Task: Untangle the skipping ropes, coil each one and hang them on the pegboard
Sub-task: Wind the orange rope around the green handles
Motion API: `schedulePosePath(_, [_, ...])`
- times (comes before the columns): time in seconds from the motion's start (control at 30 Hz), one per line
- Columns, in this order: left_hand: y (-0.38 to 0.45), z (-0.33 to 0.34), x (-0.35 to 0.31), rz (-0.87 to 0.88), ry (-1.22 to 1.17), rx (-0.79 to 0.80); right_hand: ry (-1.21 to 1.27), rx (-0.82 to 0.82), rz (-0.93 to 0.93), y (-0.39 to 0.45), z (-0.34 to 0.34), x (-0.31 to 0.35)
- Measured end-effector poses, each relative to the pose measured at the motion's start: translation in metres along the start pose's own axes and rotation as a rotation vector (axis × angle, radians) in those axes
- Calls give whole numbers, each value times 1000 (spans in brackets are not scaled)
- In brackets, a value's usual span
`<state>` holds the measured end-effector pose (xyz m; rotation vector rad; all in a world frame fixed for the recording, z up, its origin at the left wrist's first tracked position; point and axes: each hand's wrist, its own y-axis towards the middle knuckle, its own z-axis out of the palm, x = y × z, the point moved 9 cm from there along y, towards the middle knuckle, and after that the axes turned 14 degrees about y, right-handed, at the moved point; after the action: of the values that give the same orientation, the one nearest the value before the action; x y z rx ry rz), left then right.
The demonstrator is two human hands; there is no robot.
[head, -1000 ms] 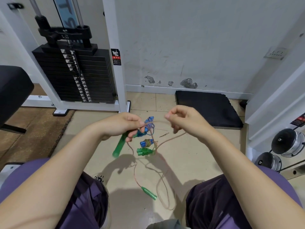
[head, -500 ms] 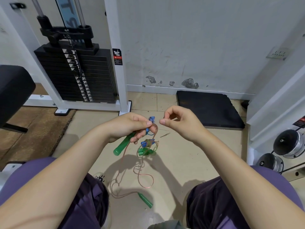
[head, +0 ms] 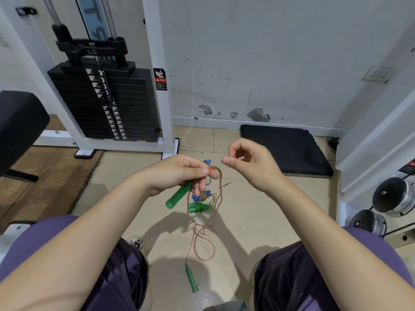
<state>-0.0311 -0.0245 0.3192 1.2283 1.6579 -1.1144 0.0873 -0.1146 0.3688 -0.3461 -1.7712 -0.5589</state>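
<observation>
My left hand [head: 179, 173] grips a green rope handle [head: 178, 195] and pinches loops of thin brown rope [head: 219, 189] against it. The brown rope hangs down in loose loops [head: 203, 245] to a second green handle [head: 191, 278] dangling low between my knees. A blue handle [head: 201, 197] wound with cord and a green handle piece [head: 197, 207] hang tangled just under my left hand. A blue braided rope end [head: 207, 162] shows behind my left fingers. My right hand [head: 247, 164] hovers just right of the rope with thumb and finger curled together, holding nothing that I can see.
A black weight stack [head: 105, 104] in a white frame stands at the back left. A black foam pad [head: 285, 149] lies against the wall. Dumbbells [head: 393, 198] sit on a rack at the right. A black bench pad [head: 18, 124] is at the left. No pegboard is in view.
My right hand has let the brown rope go and drawn back to the right. The rope now hangs in loops from my left hand, and the low green handle has swung closer.
</observation>
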Motion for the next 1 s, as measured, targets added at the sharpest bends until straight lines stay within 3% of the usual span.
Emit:
schedulePosePath(0.07, [0,0,0,-3,4,-14,39,0,13,1,-5,1])
schedulePosePath(0.27, [-2,11,-7,14,-38,48,12,209,22,-8,31,-2])
schedulePosePath(0.47, [-2,2,-3,-20,-13,23,36,7,-21,-2,4,2])
schedulePosePath(0.6, [-5,-13,-1,-19,12,-64,287,-239,4,1,-37,1])
schedulePosePath(0.7, [-3,-11,-1,-16,-23,-82,316,-44,62,0,-19,0])
schedulePosePath(0.8, [-1,4,-7,13,-65,-35,187,194,116,-9,21,-5])
schedulePosePath(1.0, [1,0,-5,-7,-84,-76,130,168,94,-8,20,-1])
